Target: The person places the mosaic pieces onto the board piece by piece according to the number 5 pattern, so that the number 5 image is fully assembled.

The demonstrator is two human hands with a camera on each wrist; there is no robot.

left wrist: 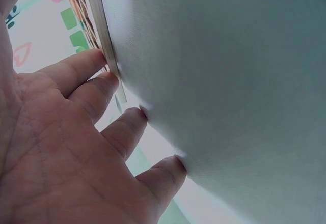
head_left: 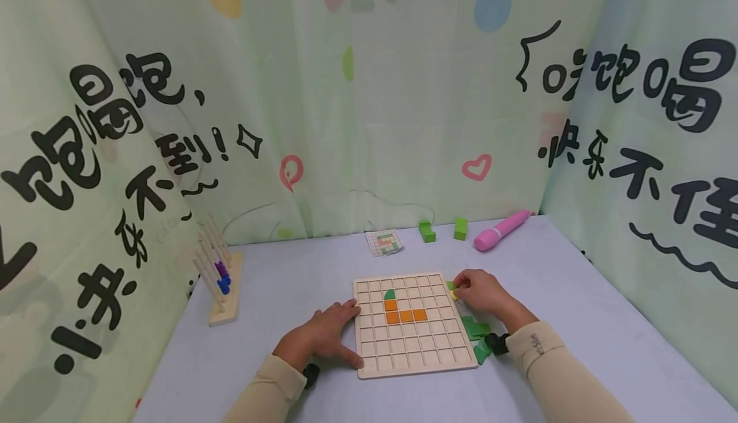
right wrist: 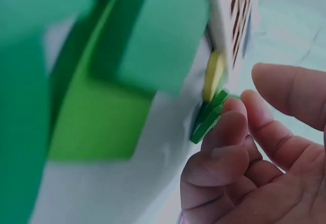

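Note:
A square wooden grid board [head_left: 415, 345] lies on the table between both hands. In its cells sit several orange squares [head_left: 406, 316] in an L shape, with a green rounded piece [head_left: 389, 295] above them. At the board's left edge, my left hand [head_left: 328, 330] rests with fingers spread; in the left wrist view its fingertips [left wrist: 97, 58] touch the board's side. By the right edge, my right hand [head_left: 483, 291] has its fingertips at a small green piece [right wrist: 208, 119], its thumb held apart. A yellow piece [right wrist: 213, 76] lies beside that green one.
More green pieces [head_left: 475, 328] lie along the board's right edge. Behind the board are a patterned card [head_left: 384, 242], two green blocks [head_left: 460, 229] and a pink microphone-shaped object [head_left: 500, 231]. A wooden peg stand [head_left: 232, 304] with purple and blue pieces stands left. Printed curtains surround the table.

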